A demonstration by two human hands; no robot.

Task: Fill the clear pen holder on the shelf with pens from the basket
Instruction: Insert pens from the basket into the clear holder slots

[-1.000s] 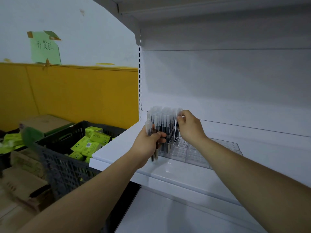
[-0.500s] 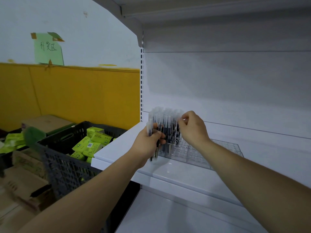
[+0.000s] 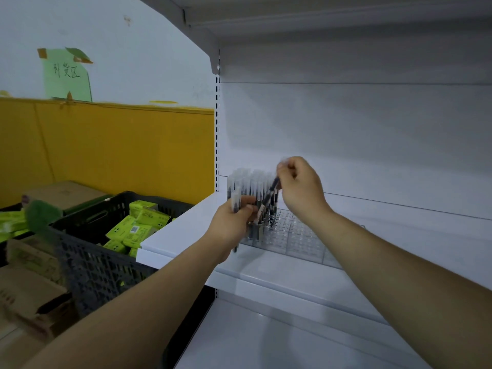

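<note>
A clear pen holder [image 3: 298,238] with a grid of holes lies on the white shelf [image 3: 186,235]. Several clear-capped pens [image 3: 253,182] stand upright in its left part; the holes to the right are bare. My left hand [image 3: 234,222] grips a small bunch of pens at the holder's front left corner. My right hand [image 3: 300,187] pinches one dark pen [image 3: 269,198] by its top, tilted, with its tip down among the standing pens.
A dark plastic basket [image 3: 87,262] with several green packets [image 3: 138,225] stands left of the shelf. Cardboard boxes [image 3: 29,294] lie around it. A lower shelf [image 3: 266,339] runs below, another shelf overhead. A yellow wall panel is behind the basket.
My right hand has lifted up and to the right from the pen tops and now holds one pen at a slant. My left hand stays in place with its bunch.
</note>
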